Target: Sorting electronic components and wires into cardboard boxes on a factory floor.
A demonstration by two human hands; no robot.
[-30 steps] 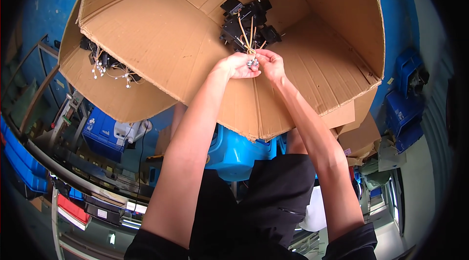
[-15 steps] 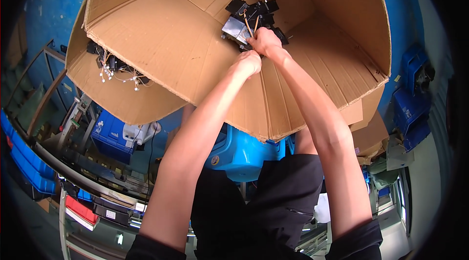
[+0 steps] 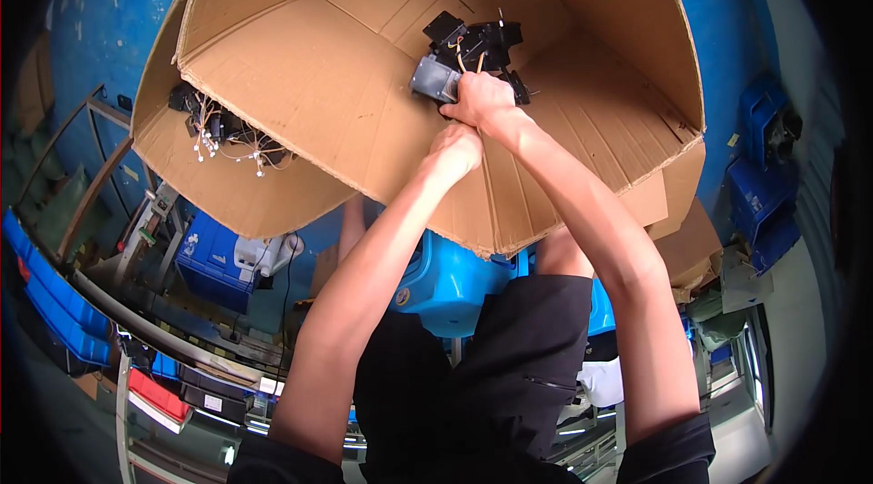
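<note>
Right hand: right hand (image 3: 479,98) reaches over the near wall into the large open brown corrugated cardboard box (image 3: 300,93); fingers curled shut on the cluster of small black plastic parts with thin tan wires (image 3: 473,45), which sits on the box floor near the far wall.
Left hand: left hand (image 3: 457,149) fisted just below the right one, against the near box wall; whether it pinches anything I cannot tell, the fingers are hidden.
Large box: deep, four flaps up, matte fibrous board with creases and a slightly frayed rim; otherwise bare inside.
Second box: smaller flat brown cardboard box (image 3: 227,193) to the left, partly under the big one; holds a tangle of black parts with pale wires and white end plugs (image 3: 227,131).
Blue items: moulded blue plastic seat (image 3: 446,275) below the box; blue plastic crates (image 3: 214,257) lower left, glossy and hard.
Cluster detail: angular black housings, one grey metallic block (image 3: 435,79) at its left edge; wires thin, springy, sticking up.
Handling judgement: grip the rigid housings, not the wires; keep the leads bundled so none snags on the box rim; the left hand would do best steadying the wall.
</note>
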